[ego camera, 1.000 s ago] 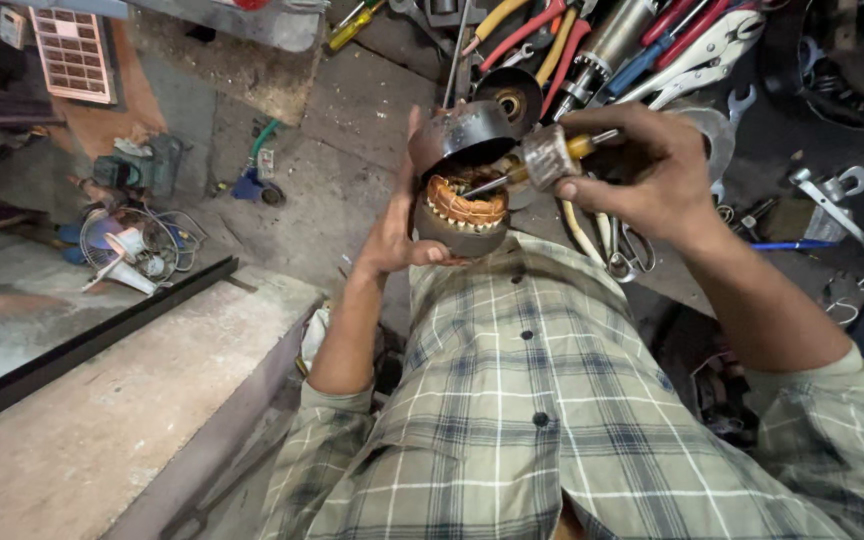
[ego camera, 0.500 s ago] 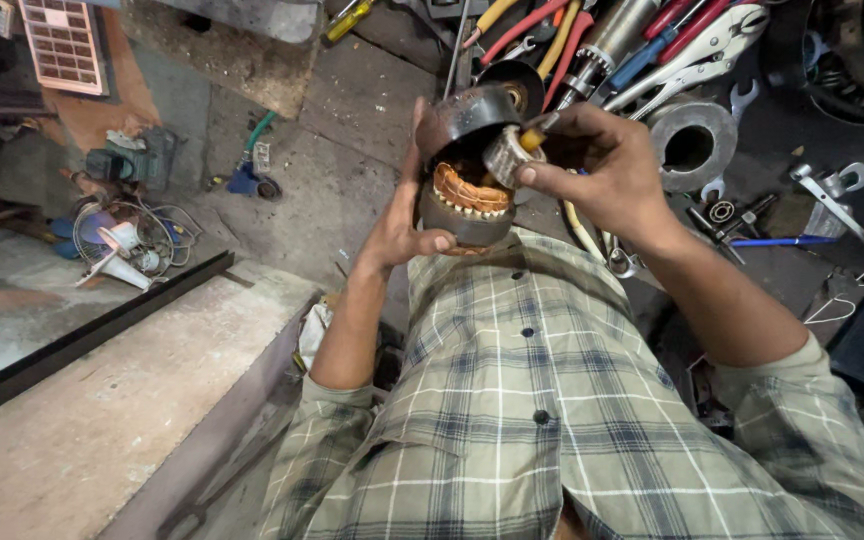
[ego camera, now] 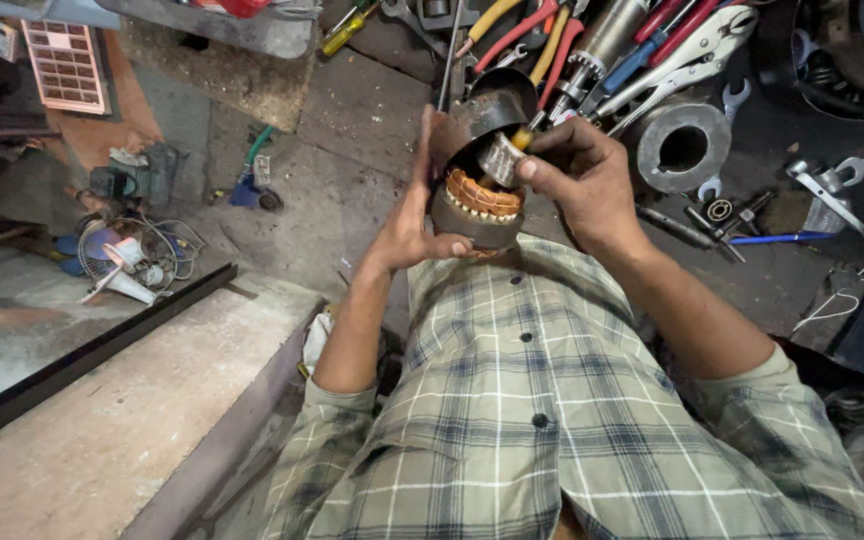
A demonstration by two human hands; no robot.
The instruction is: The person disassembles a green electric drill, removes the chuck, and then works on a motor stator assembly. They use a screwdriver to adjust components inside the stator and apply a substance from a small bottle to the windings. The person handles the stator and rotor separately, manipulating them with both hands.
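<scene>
The left hand point(ego camera: 407, 225) cups the motor stator point(ego camera: 480, 195), steadying its copper windings upward; the right hand point(ego camera: 582, 180), fingers closed, presses what appears a screwdriver point(ego camera: 504, 158) inside

Left hand point(ego camera: 407, 225) raised at chest height, palm turned right, fingers straight and pointing up, thumb hooked under, cupped against what it holds. Left forearm bare, elbow bent sharply, plaid sleeve rolled to the elbow. Right hand point(ego camera: 577, 180) just opposite, knuckles up, thumb and fingers pinched shut on a grip. Right forearm bare, angled down to the right.
</scene>
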